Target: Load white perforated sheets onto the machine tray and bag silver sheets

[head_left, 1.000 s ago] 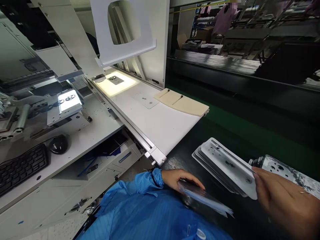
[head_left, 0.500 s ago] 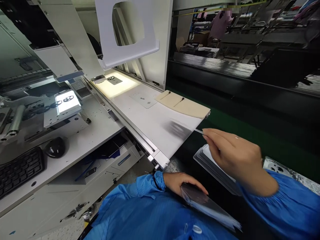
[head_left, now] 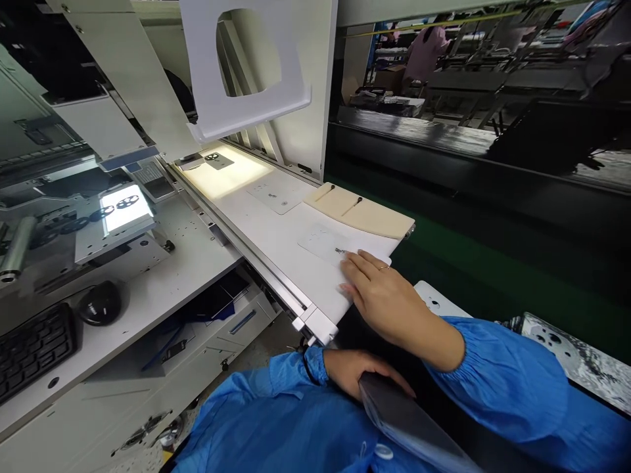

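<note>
My right hand (head_left: pixel 379 289) lies flat, fingers stretched, on the white conveyor belt (head_left: pixel 276 243), its fingertips on a thin white sheet part (head_left: pixel 328 242) near the belt's end. Two more sheet parts ride the belt further in: one (head_left: pixel 275 192) mid-belt and one (head_left: pixel 217 159) under the lit hood. My left hand (head_left: pixel 357 369) is closed on a dark stack of sheets (head_left: pixel 404 424) held at my lap. A white stack of parts (head_left: pixel 436 303) lies just behind my right forearm.
A cream pad (head_left: pixel 359 211) with two pins lies at the belt's right end. At left are a keyboard (head_left: pixel 29 348), a mouse (head_left: pixel 98 303) and a lit fixture (head_left: pixel 123 209). A perforated tray (head_left: pixel 566 348) sits at right. A person stands far off (head_left: pixel 426 49).
My right hand took a sheet off the white stack, swung it left over the belt and has laid it flat there. My left hand stayed on the dark stack.
</note>
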`<state>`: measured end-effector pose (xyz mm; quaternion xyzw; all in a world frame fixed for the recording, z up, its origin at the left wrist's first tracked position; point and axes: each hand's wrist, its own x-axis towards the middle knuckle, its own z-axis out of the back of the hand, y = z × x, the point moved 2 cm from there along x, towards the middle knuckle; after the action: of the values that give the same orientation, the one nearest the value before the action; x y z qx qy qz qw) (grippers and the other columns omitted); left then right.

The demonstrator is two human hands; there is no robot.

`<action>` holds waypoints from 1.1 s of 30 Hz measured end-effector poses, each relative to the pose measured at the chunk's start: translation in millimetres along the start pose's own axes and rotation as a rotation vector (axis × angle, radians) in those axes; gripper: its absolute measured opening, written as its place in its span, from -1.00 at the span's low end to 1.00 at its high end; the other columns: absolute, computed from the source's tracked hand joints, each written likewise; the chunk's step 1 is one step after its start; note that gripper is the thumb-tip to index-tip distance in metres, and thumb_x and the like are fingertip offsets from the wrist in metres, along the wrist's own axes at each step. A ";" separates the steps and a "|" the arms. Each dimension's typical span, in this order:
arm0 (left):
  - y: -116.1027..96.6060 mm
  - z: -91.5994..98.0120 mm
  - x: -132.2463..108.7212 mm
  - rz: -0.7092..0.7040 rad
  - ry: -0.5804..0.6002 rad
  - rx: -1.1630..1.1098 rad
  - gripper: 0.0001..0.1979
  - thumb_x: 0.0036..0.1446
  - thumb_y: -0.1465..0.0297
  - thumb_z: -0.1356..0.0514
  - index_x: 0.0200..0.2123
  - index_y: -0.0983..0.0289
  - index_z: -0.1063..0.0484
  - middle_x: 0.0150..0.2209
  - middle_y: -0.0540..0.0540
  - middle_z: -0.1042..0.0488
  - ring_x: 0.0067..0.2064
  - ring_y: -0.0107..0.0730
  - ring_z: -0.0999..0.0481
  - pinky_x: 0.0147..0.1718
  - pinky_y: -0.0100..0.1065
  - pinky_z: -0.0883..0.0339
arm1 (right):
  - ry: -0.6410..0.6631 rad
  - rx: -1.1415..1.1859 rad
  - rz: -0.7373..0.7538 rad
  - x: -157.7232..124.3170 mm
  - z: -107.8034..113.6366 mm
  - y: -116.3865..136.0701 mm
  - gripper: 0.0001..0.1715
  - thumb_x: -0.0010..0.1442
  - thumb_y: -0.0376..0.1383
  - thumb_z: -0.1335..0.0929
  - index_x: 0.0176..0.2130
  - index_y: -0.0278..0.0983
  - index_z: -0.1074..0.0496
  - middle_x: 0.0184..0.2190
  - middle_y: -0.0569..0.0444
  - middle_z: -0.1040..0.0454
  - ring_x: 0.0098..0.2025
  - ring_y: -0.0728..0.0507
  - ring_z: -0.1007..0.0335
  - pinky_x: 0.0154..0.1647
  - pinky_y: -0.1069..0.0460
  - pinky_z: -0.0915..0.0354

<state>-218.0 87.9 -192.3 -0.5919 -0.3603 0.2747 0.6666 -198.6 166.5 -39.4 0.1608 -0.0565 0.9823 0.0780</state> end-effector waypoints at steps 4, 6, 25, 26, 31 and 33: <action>1.7 0.4 0.4 0.003 0.003 0.014 -0.20 -0.16 0.03 -0.32 0.05 0.48 -0.40 0.08 0.27 -0.44 0.19 -0.05 -0.38 0.23 -0.29 -0.15 | 0.099 0.098 -0.015 7.4 1.7 2.6 -0.36 0.33 -0.05 -0.22 0.20 -0.44 -0.29 0.25 -0.27 -0.20 0.29 -0.44 -0.06 0.22 -0.34 -0.17; 1.0 0.8 0.4 0.026 0.006 0.006 -0.21 -0.19 0.03 -0.34 0.04 0.43 -0.41 0.09 0.25 -0.44 0.20 -0.06 -0.37 0.24 -0.28 -0.12 | 0.157 0.117 -0.016 8.3 0.6 5.3 -0.28 0.30 0.03 -0.22 0.22 -0.42 -0.27 0.27 -0.26 -0.16 0.30 -0.46 -0.03 0.22 -0.38 -0.14; 11.0 0.9 0.1 0.045 0.033 -0.062 -0.08 -0.32 -0.02 -0.41 0.09 0.36 -0.39 0.11 0.24 -0.43 0.21 -0.03 -0.37 0.23 -0.30 -0.16 | 0.310 0.139 -0.143 32.8 -4.4 1.3 -0.11 0.27 0.15 -0.17 0.28 -0.45 -0.17 0.32 -0.28 -0.03 0.35 -0.45 0.10 0.30 -0.36 0.02; 10.5 0.8 0.1 0.049 0.035 -0.064 -0.09 -0.32 -0.02 -0.40 0.09 0.35 -0.39 0.11 0.23 -0.43 0.21 -0.03 -0.36 0.23 -0.30 -0.15 | 0.307 0.140 -0.143 33.0 -4.2 1.2 -0.12 0.28 0.15 -0.17 0.27 -0.45 -0.18 0.32 -0.28 -0.03 0.35 -0.44 0.10 0.30 -0.36 0.02; 7.0 0.3 0.5 0.034 0.028 -0.063 -0.11 -0.30 -0.03 -0.39 0.08 0.35 -0.39 0.10 0.23 -0.44 0.20 -0.01 -0.37 0.22 -0.28 -0.17 | 0.290 0.128 -0.134 33.7 -3.5 0.9 -0.13 0.28 0.14 -0.16 0.27 -0.44 -0.19 0.32 -0.28 -0.05 0.34 -0.45 0.07 0.28 -0.37 -0.01; 6.6 0.3 0.5 0.043 0.024 -0.066 -0.10 -0.31 -0.03 -0.39 0.08 0.35 -0.40 0.10 0.23 -0.44 0.19 -0.01 -0.38 0.22 -0.28 -0.18 | 0.310 0.128 -0.150 34.2 -2.2 1.2 -0.14 0.28 0.14 -0.17 0.27 -0.44 -0.18 0.32 -0.27 -0.03 0.35 -0.44 0.09 0.30 -0.36 0.01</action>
<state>-217.5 89.4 -198.7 -0.6244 -0.3485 0.2698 0.6450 -231.5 170.3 -30.4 0.0156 0.0311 0.9883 0.1484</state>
